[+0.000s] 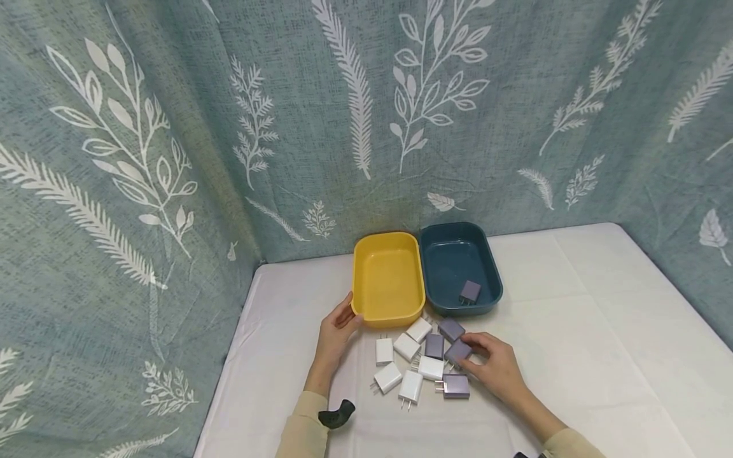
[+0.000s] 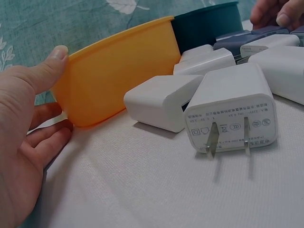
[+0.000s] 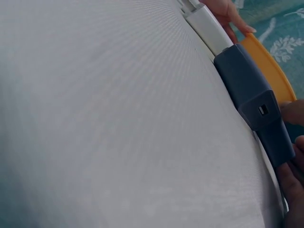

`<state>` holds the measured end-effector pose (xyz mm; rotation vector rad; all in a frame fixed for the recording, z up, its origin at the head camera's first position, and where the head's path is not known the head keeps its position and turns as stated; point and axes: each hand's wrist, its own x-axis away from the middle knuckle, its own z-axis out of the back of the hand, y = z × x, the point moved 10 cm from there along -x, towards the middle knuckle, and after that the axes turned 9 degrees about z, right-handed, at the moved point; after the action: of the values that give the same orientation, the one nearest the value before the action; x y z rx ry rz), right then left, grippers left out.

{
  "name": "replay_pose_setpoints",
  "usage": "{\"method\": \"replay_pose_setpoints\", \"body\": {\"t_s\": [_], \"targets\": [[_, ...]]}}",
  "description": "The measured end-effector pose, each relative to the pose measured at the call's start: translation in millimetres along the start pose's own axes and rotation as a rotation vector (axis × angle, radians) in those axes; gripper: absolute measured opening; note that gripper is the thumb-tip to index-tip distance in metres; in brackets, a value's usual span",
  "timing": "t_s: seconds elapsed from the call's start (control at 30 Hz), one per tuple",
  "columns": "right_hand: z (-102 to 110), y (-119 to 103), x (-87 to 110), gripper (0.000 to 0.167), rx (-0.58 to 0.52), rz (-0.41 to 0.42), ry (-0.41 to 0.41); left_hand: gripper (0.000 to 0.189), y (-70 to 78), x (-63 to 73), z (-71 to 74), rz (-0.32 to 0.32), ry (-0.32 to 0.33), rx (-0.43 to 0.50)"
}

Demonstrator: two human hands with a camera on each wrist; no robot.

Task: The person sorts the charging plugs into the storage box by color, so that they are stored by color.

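My right hand (image 1: 497, 369) pinches a purple-grey charger (image 1: 458, 352) between thumb and fingers, at the right side of a loose group on the table. In the right wrist view, that charger (image 3: 276, 145) is partly behind a nearer dark charger (image 3: 244, 85). My left hand (image 1: 335, 334) touches the front left corner of a yellow tray (image 1: 387, 323), its thumb at the rim and its fingers against the side. White chargers (image 2: 232, 107) lie just right of that hand in the left wrist view. A blue tray (image 1: 432, 261) holds one purple-grey charger (image 1: 470, 291).
The two trays stand side by side against a patterned curtain (image 1: 309, 127). In front of them, several white chargers (image 1: 410, 385) and purple-grey chargers (image 1: 456, 386) lie close together, some with prongs showing. White cloth (image 1: 578, 331) covers the table.
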<state>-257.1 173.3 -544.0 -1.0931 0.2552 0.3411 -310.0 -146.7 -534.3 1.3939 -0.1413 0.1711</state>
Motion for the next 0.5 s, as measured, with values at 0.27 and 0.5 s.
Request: {"method": "replay_pose_setpoints", "body": {"t_s": [0.27, 0.5], "targets": [[-4.1, 5.5, 2.4, 0.054, -0.014, -0.030, -0.036, 0.060, -2.6, -0.9, 0.6, -0.006, -0.001, 0.001], [-2.9, 5.4, 3.1, 0.055, 0.000, -0.023, -0.030, 0.060, -1.4, -0.8, -0.2, -0.006, 0.003, -0.008]]}}
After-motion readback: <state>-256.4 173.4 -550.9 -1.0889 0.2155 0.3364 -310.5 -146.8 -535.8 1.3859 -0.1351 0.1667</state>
